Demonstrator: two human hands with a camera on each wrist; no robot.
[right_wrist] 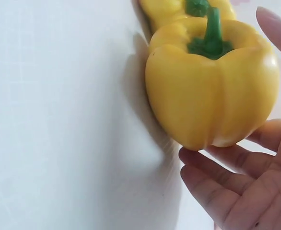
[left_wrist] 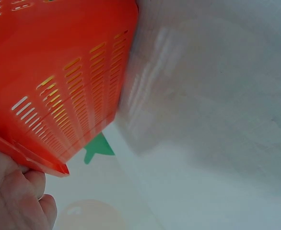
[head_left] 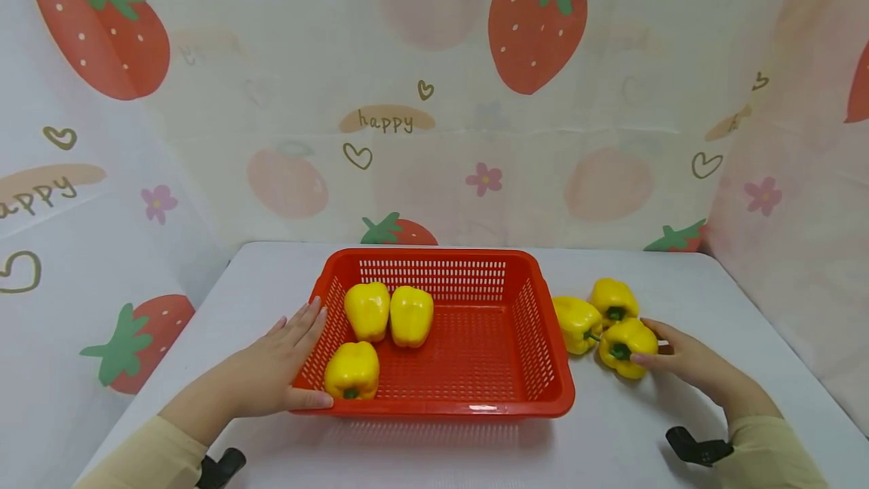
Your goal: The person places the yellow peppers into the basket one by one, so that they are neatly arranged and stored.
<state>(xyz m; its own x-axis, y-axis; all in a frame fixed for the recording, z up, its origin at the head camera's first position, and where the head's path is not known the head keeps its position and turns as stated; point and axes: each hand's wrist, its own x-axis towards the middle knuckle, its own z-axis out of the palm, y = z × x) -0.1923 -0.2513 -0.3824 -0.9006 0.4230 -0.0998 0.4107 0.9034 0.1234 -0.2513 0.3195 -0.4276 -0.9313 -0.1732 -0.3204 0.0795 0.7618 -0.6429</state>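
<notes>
In the head view, my left hand (head_left: 271, 368) rests on the left rim of a red plastic basket (head_left: 468, 407), fingers extended and thumb along the near corner. Three yellow bell peppers lie inside at the left: one pepper (head_left: 366, 312) at the back, another pepper (head_left: 411, 317) beside it, and a nearer pepper (head_left: 351, 370). Outside, right of the basket, my right hand (head_left: 699, 361) touches the nearest yellow bell pepper (head_left: 627, 348) with its fingers. The right wrist view shows those fingers against the pepper's underside (right_wrist: 212, 105), the thumb (right_wrist: 277, 33) apart from it.
Two more yellow bell peppers, one pepper (head_left: 577, 324) by the basket's right wall and one pepper (head_left: 614, 300) behind, sit close to the touched one. Everything stands on a white table (head_left: 271, 466). A strawberry-print sheet (head_left: 434, 195) encloses the back and sides.
</notes>
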